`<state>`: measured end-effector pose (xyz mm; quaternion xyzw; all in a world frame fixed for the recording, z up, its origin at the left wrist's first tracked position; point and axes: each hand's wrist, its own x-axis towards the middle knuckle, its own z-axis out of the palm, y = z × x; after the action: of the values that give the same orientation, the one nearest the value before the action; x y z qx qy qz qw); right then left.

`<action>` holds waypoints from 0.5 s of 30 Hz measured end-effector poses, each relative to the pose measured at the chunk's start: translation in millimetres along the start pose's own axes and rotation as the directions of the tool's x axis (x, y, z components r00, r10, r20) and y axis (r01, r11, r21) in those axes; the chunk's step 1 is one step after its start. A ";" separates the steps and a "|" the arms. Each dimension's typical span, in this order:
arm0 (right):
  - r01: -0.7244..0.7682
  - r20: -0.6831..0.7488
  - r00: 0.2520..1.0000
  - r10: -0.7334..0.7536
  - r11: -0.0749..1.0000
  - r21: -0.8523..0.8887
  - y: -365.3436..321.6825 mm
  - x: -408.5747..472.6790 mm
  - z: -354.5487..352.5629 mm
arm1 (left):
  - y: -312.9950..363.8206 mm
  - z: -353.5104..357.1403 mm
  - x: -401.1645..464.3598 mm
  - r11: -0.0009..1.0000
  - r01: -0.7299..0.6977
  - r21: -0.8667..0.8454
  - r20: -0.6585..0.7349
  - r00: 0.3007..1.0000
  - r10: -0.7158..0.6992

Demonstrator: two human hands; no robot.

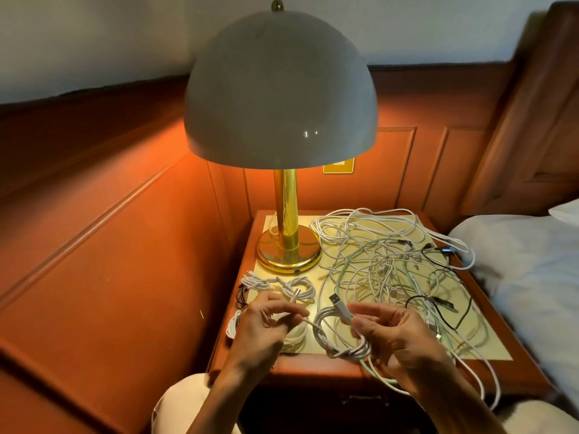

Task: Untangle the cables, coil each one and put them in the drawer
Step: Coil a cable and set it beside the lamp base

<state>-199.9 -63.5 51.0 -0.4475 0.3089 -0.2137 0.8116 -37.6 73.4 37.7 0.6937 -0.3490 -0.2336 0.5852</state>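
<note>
A tangle of white, pale green and black cables (pixel 388 264) covers the right half of the bedside table (pixel 488 364). My right hand (pixel 398 343) is shut on a coiled white cable (pixel 341 339) with its USB plug (pixel 336 302) sticking up. My left hand (pixel 266 327) pinches the free end of that same cable just left of the coil. Three small coiled white cables lie at the table's left: one (pixel 255 281), another (pixel 302 288), and a third (pixel 294 339) partly under my left hand. The drawer front (pixel 360 399) below the table edge is dark and mostly hidden.
A brass lamp (pixel 286 245) with a big dome shade (pixel 280 89) stands at the table's back left. Wood panelling lines the wall on the left and behind. A bed with white sheets (pixel 532 277) adjoins the right. Cable loops hang over the table's front right edge.
</note>
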 end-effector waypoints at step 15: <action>0.311 -0.002 0.946 -0.323 0.913 -0.263 4.4 -32.8 19.6 | 23.0 9.3 -28.5 0.926 0.250 -0.284 0.132 0.966 -0.221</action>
<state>-209.5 -29.1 65.4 -0.5890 0.2760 -0.3102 0.6933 -67.7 87.2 55.9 0.6221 -0.2520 -0.3858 0.6329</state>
